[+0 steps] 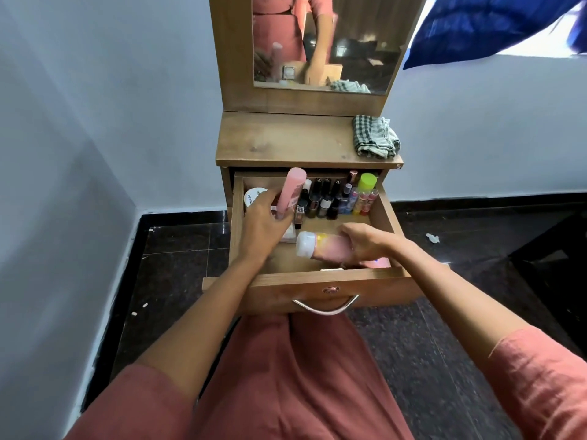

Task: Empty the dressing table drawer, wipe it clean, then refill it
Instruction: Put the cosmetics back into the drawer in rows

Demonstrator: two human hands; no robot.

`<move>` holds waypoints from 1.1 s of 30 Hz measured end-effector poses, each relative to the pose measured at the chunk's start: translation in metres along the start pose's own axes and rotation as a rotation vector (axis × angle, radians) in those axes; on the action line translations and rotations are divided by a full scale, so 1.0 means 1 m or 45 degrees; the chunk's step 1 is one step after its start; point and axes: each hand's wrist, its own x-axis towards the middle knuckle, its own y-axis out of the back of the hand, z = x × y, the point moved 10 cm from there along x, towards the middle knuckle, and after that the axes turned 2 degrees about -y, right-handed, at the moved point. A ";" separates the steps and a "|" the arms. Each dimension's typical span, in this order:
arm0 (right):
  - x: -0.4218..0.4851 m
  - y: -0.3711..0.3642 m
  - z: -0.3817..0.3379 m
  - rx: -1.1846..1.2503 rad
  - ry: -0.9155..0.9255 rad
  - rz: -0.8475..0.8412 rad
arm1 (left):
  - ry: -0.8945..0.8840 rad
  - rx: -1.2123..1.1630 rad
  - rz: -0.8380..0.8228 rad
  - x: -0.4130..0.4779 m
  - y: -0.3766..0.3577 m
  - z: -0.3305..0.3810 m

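The wooden drawer (317,282) of the dressing table is pulled open. My left hand (265,222) grips a tall pink tube (290,192) upright at the drawer's left side. My right hand (365,244) holds a pink bottle with a white cap (320,246) on its side near the drawer's front. Several small dark bottles (320,198) stand in rows at the back, next to a green-capped bottle (367,182) and a white jar (252,196) at the left. A checked cloth (374,136) lies on the tabletop (279,141) at the right.
A mirror (324,42) stands above the tabletop. Pale walls flank the table, and the floor is dark tile. A blue fabric (495,23) hangs at the upper right. A dark piece of furniture (559,265) sits at the right edge.
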 end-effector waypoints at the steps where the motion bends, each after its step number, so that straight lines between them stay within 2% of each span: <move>1: 0.001 -0.003 0.001 -0.001 0.004 -0.011 | 0.009 -0.002 -0.023 0.000 -0.003 -0.002; 13: 0.008 -0.021 0.006 0.021 0.051 -0.043 | 0.095 0.139 -0.364 -0.008 -0.036 -0.013; 27: 0.010 -0.031 0.009 -0.010 0.142 -0.152 | 0.111 0.101 -0.369 -0.008 -0.037 -0.013; 33: 0.011 -0.035 0.012 -0.015 0.088 -0.263 | 0.102 0.098 -0.381 -0.009 -0.036 -0.010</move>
